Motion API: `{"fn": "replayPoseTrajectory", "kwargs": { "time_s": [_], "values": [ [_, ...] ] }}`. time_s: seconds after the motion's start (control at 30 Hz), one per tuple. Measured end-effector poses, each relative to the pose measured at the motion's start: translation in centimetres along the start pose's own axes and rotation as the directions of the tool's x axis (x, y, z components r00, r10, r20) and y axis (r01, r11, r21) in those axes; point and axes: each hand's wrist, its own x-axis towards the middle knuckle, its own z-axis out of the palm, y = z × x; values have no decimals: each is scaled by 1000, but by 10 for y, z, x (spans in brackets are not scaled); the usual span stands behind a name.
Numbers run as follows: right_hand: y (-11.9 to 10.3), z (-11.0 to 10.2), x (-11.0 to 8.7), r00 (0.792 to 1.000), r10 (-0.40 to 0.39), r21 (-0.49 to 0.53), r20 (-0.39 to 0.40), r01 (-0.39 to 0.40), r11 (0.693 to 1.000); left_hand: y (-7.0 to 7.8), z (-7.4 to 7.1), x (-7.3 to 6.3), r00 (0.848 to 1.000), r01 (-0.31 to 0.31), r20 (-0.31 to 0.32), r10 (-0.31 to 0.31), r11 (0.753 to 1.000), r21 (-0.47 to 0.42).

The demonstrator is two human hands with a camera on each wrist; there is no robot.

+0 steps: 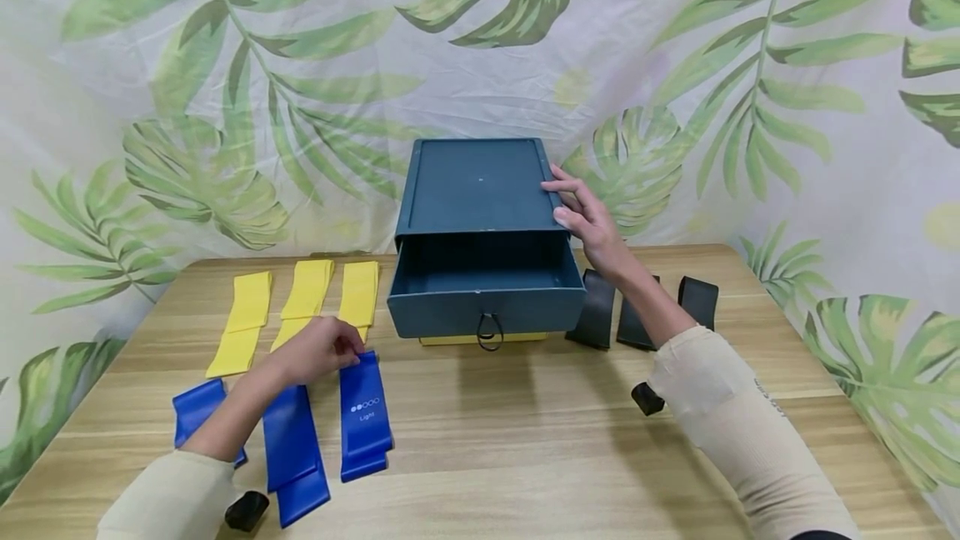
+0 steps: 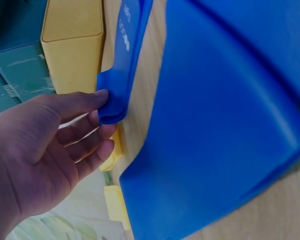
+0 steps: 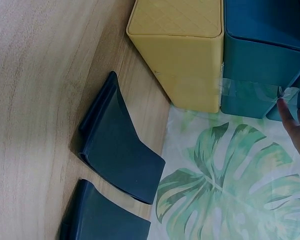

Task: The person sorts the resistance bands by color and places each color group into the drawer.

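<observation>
Thumb and fingers of my left hand (image 1: 324, 348) pinch the far end of a blue resistance band (image 1: 365, 419) printed "Light". In the left wrist view that band (image 2: 121, 65) lies folded flat, its end between thumb and fingertips. Two more blue bands (image 1: 292, 448) lie under and beside the left forearm. My right hand (image 1: 588, 215) rests on the right edge of a dark teal drawer box (image 1: 480, 186), fingers fairly straight. Its drawer (image 1: 486, 311) is pulled out and looks bare inside. The right wrist view shows only part of that hand (image 3: 297, 125) against the box's side.
Beneath the teal box stands a yellow box (image 3: 190, 70). Several yellow bands (image 1: 243, 319) lie at the back left of the wooden table (image 1: 510, 457). Black bands (image 1: 596, 311) lie to the right of the boxes, partly behind the right forearm. A leaf-print cloth (image 1: 480, 82) hangs behind.
</observation>
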Motion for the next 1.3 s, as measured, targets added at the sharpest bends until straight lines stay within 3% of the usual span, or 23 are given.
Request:
{"fn": "replayPoseTrajectory", "kwargs": {
  "time_s": [0.33, 0.53, 0.8, 1.1, 1.3],
  "values": [
    [1, 0, 0, 1000, 3, -1, -9, -3, 1000, 15, -11, 0, 999, -17, -37, 16, 999, -30],
    [1, 0, 0, 1000, 0, -4, -4, 0, 1000, 25, -20, -1, 994, -32, -109, 28, 999, -36],
    [1, 0, 0, 1000, 0, -8, -5, 0, 1000, 38, -24, -4, 974, -87, -216, 73, 995, -58],
    [0, 0, 1, 1000, 7, 7, -1, -7, 1000, 45, -25, -4, 923, -173, -352, 157, 985, -16],
    [-1, 0, 2, 1000, 9, 10, -2, -9, 1000, 52, -29, -7, 927, -142, -355, 117, 989, -45]
  ]
}}
